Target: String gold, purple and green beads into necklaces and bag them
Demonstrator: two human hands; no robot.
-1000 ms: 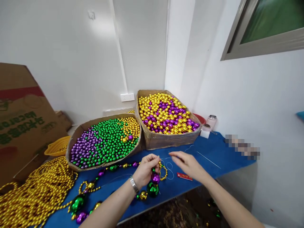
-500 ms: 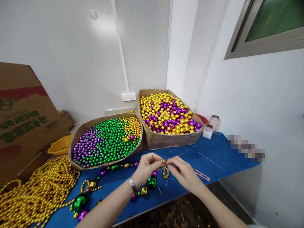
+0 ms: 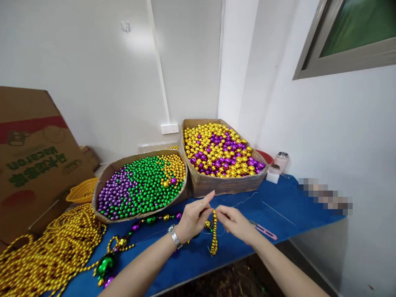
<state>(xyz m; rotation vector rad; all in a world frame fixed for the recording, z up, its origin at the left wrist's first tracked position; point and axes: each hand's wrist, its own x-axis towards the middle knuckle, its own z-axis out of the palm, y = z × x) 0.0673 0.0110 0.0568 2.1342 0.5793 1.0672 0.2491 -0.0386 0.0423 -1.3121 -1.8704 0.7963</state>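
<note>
A short strand of gold beads [image 3: 214, 237] hangs in a narrow loop between my hands, over the blue table. At its upper end my left hand [image 3: 193, 220] pinches with the thumb, the index finger pointing up. My right hand [image 3: 233, 222] closes thumb and fingers on the same end from the other side; the exact grip of both is partly hidden. Behind and left of them lies a garland of green, purple and gold balls [image 3: 150, 220], with a large green ball [image 3: 105, 265] at the near left. Part of the garland is covered by my left hand and forearm.
Two cardboard boxes of loose beads, one mostly green [image 3: 140, 216] and one gold and purple [image 3: 225, 185], stand behind. Piled gold bead strings [image 3: 58, 255] fill the left. A pink-handled cutter [image 3: 266, 232] and a needle-like rod [image 3: 278, 212] lie right, on the blue table [image 3: 303, 202].
The gold strand now hangs lower and longer, where it was a small loop between my fingers. My left index finger has lifted. The view has shifted slightly.
</note>
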